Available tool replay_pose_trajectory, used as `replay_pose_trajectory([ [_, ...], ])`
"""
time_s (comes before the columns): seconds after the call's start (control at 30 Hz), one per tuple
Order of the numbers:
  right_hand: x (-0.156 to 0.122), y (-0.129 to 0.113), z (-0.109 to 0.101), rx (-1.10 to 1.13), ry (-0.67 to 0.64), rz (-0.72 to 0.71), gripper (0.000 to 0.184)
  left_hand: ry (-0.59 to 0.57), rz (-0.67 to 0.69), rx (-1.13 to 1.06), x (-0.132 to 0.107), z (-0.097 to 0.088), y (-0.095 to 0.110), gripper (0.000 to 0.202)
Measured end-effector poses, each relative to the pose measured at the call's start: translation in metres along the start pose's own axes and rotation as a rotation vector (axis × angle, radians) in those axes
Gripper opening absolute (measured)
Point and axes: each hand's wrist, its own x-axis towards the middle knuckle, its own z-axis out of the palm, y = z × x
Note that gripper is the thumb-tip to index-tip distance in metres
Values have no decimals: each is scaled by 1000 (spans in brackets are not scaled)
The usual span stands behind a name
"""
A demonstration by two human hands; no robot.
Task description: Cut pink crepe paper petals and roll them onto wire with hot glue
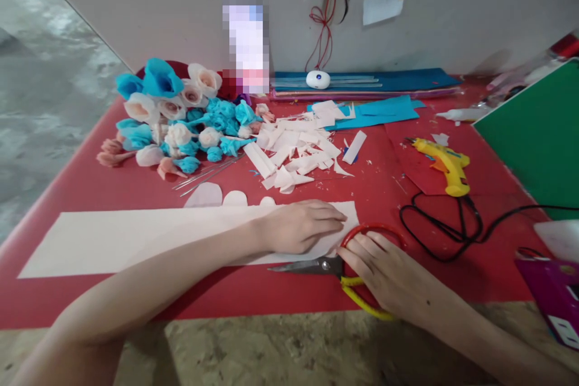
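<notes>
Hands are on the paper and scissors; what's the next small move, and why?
Probably open the scissors: the blades look closed, the right hand has its fingers at the handles, and the left hand lies on the pale paper strip.

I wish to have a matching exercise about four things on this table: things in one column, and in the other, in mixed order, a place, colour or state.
Things
1. scissors
2. glue gun
3. long paper strip
4. paper flowers

Places, colours, states
A. pressed under the left hand
B. blue, white and pink, grouped at the left
C. gripped by the right hand
D. yellow, lying near the green panel

Pairs: 1-C, 2-D, 3-A, 4-B
</notes>
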Motion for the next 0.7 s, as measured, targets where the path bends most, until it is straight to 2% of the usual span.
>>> replay_pose_trajectory([
  [0.2, 13, 5, 6, -51, 33, -100, 27, -8, 41, 18, 0, 2, -3, 35],
  [0.37, 10, 4, 2, -71, 79, -183, 28, 6, 18, -10, 0, 1, -2, 40],
  [0.57, 13, -2, -2, -34, 5, -105, 39, 24, 9, -67, -1, 3, -1, 38],
  [0.7, 17, -4, -4, -20, -72, -52, 33, 73, 4, -119, -1, 0, -3, 36],
])
